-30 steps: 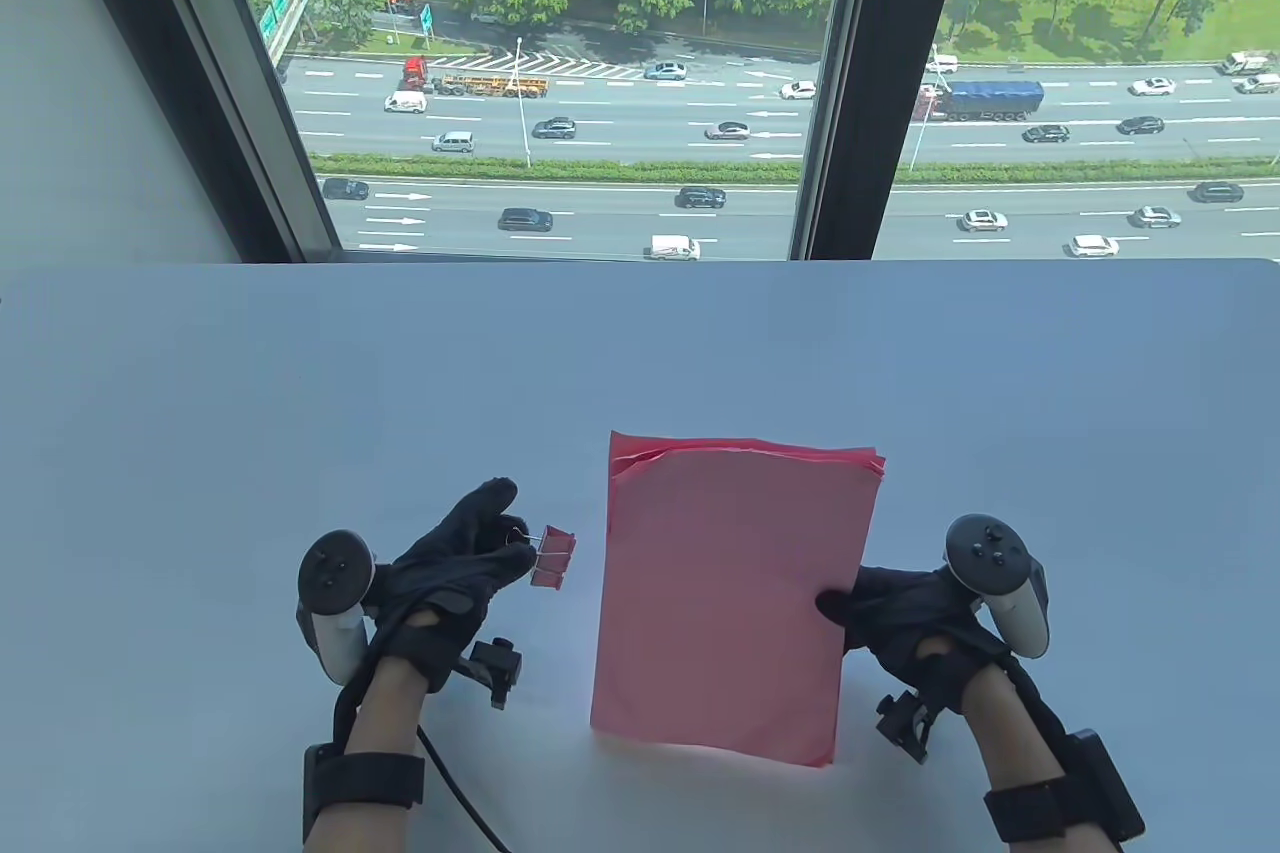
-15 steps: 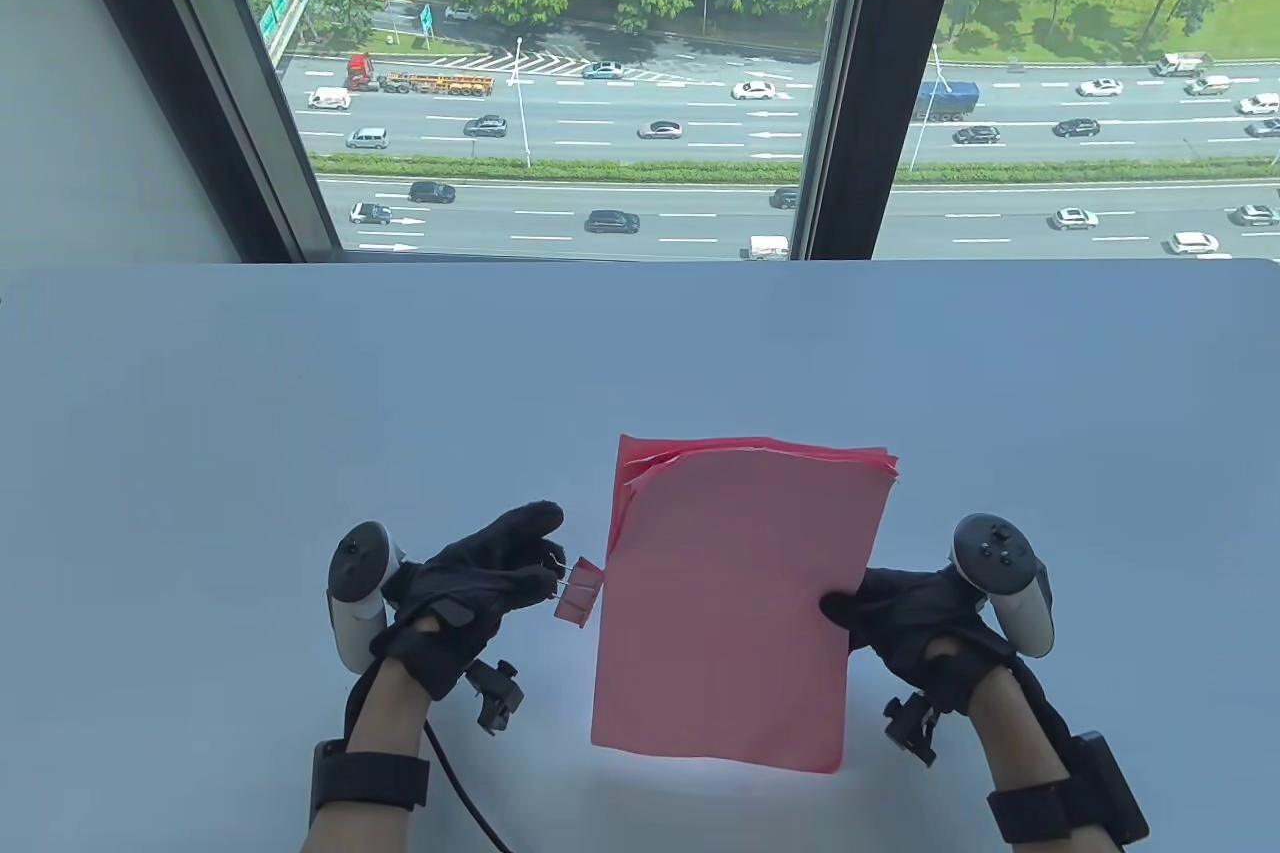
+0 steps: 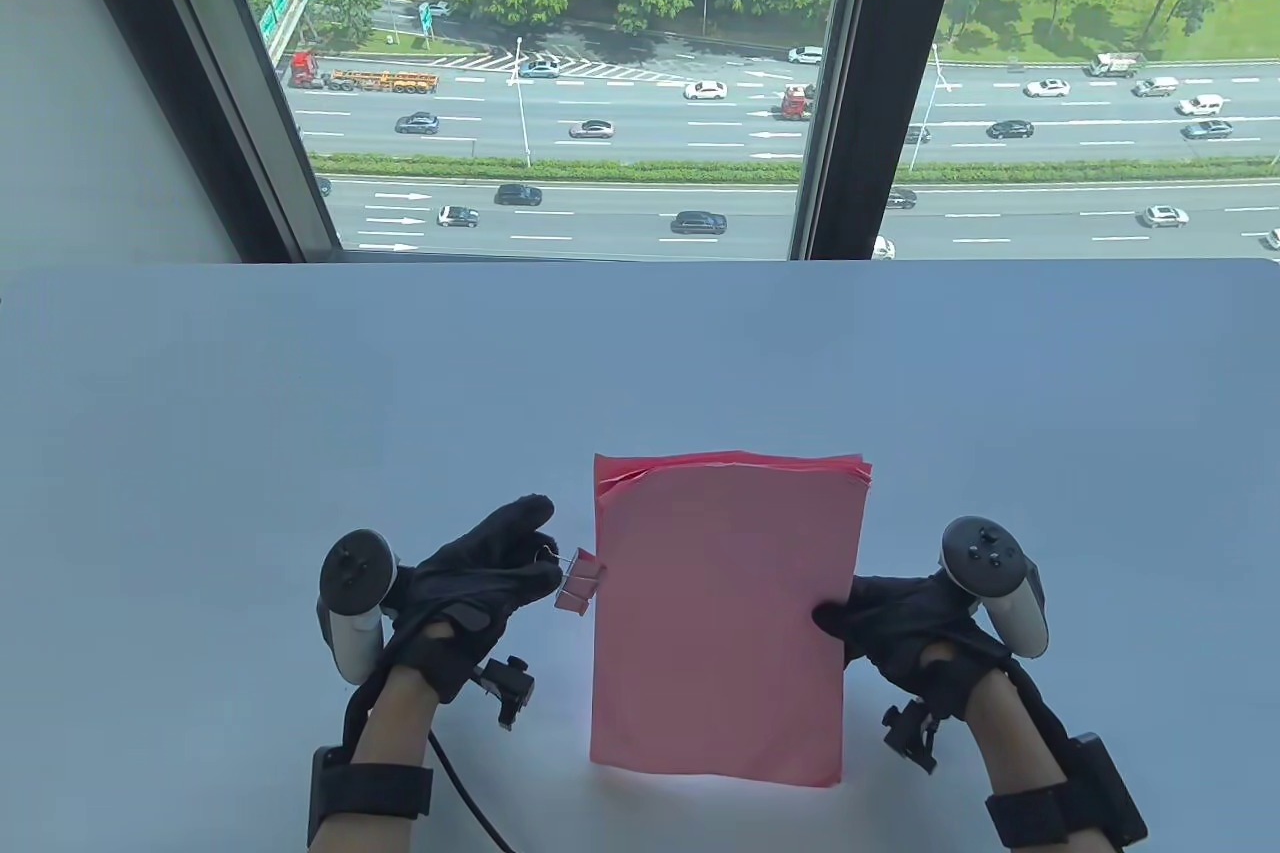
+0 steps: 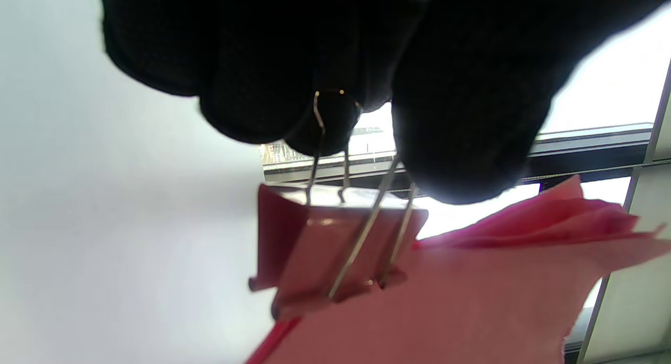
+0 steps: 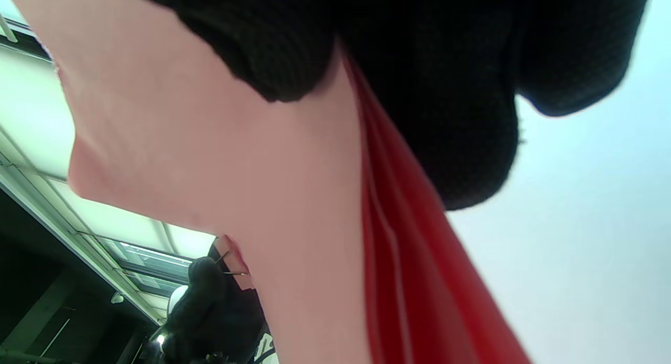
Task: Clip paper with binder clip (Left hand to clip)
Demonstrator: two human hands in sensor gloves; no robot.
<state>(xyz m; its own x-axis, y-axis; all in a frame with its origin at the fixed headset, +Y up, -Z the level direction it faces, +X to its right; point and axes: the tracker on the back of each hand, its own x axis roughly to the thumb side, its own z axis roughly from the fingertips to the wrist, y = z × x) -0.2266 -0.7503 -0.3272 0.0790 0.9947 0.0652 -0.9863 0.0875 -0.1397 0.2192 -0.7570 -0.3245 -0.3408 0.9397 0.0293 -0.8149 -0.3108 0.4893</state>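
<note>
Clip (image 3: 580,581) pinched in left grip (image 3: 480,573), touching paper (image 3: 720,613); right grip (image 3: 900,618) holds paper.

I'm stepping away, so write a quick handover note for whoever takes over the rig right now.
Left hand: pinches the clip by its wire handles, mouth at the left edge of the paper.
Right hand: grips the paper's right edge, holding the stack upright on the table.
Done: clip picked up, brought to the paper.
Left: seat the clip over the edge, release the handles.
</note>
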